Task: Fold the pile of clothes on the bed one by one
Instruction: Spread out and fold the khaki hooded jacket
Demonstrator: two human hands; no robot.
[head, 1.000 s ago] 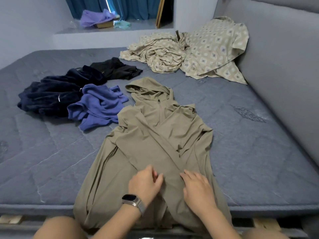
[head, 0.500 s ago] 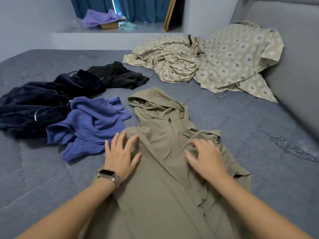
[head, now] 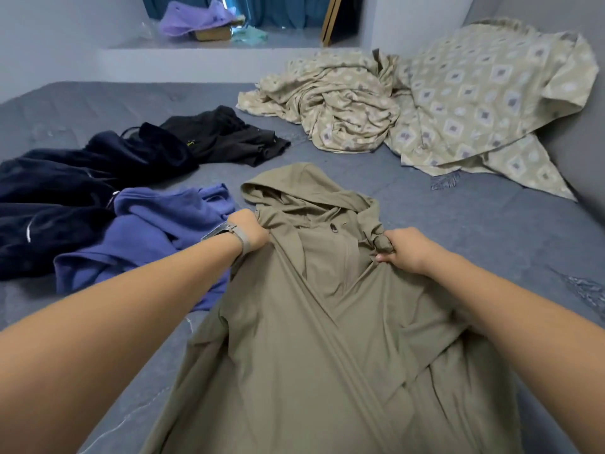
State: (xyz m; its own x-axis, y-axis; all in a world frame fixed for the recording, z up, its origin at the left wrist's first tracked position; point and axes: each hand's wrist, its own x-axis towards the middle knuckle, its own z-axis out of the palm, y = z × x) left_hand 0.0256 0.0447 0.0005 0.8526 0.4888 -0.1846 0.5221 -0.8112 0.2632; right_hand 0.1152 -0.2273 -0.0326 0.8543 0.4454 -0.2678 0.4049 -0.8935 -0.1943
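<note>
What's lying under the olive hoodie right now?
The olive hoodie lies on the grey mattress; its left edge overlaps the blue garment. Anything else beneath is covered.

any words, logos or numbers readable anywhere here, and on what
No text can be read in this view.
Black garment: a small yellow mark, too small and blurred to read.
Watch on the left wrist: its face is edge-on, nothing legible.
Olive hooded jacket, held at the shoulders by the left hand and right hand: no print visible.
</note>
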